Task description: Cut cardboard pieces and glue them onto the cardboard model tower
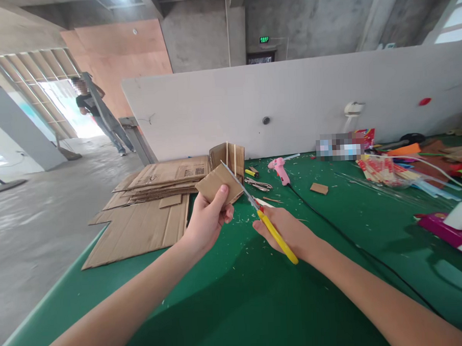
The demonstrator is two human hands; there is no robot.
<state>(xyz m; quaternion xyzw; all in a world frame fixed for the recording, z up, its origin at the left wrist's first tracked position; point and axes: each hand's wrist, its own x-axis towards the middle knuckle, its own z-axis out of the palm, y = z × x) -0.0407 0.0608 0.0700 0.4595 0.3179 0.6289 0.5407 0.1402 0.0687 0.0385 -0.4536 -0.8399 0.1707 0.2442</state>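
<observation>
My left hand (210,214) pinches a small piece of cardboard (216,183) between thumb and fingers, above the green table (221,301). In my right hand (283,224) is a pair of scissors (274,232) with yellow handles. Its blades point up and to the left, lying along the right side of the cardboard piece; whether they touch it I cannot tell. Right behind the held piece stands a folded cardboard form (217,152) with two thin wooden sticks (235,160) upright against it. Part of my right hand's grip is hidden by the handle.
A stack of cardboard sheets (152,212) lies at the left table edge. Behind my hands are a pink glue gun (279,171) with a black cable (332,217), pliers (259,183) and a cardboard scrap (319,188). A purple power strip (444,230) sits far right. A person (98,112) stands back left.
</observation>
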